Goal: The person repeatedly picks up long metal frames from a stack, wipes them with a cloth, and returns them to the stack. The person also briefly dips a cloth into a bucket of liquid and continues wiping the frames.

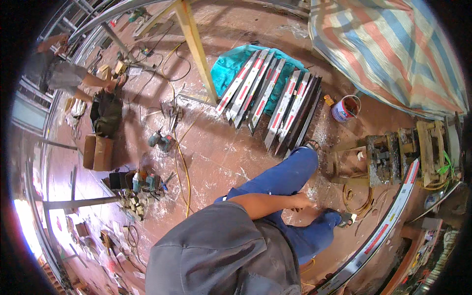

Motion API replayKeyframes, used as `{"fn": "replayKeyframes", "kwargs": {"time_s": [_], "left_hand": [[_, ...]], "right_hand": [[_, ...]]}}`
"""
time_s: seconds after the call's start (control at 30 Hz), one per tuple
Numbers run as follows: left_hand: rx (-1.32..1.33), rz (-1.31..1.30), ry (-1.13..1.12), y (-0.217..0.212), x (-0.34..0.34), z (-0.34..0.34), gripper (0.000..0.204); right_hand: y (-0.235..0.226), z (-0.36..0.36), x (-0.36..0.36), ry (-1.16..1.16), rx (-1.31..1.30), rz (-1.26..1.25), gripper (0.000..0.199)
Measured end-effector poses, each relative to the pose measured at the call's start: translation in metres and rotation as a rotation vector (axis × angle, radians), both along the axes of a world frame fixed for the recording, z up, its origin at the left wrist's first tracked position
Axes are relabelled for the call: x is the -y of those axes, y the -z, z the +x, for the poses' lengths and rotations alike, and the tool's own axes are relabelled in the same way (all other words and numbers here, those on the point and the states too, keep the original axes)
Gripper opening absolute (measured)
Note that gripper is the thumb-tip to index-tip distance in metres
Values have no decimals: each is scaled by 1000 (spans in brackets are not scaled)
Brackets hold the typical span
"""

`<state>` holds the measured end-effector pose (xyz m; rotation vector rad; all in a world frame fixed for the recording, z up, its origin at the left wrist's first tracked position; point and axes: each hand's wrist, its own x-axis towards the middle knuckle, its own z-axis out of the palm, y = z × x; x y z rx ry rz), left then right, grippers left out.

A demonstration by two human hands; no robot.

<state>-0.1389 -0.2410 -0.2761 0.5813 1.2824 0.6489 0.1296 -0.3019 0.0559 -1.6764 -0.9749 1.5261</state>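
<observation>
Head view, small bucket (345, 108) with dark contents on floor, hands: one (301, 202) loosely curled, empty, other unseen

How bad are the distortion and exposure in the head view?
Head view: strong fisheye, with the yellow wooden post and the long metal rail bowing toward the black vignetted rim; a blown-out patch at lower left; daylight is even and the middle sharp, with soft shadows on the floor.

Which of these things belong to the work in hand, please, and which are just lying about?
In hand: hand resting on blue trouser leg, apparently empty; nearest, curved rail, cable coil.
Lying about: leaning rails, bucket, drill, yellow cable, striped tarpaulin.
</observation>
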Motion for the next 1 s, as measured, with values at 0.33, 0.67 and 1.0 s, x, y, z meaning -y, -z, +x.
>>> {"fn": "replayKeyframes", "kwargs": {"time_s": [0.33, 0.67, 1.0], "left_hand": [[16, 90, -48, 0, 14, 1, 62], [193, 301, 463, -24, 29, 23, 72], [599, 235, -596, -159, 12, -19, 35]], "right_hand": [[6, -7, 4, -32, 79, 87, 52], [48, 9, 35, -53, 127, 6, 50], [124, -142, -81, -634, -117, 3, 52]]}}
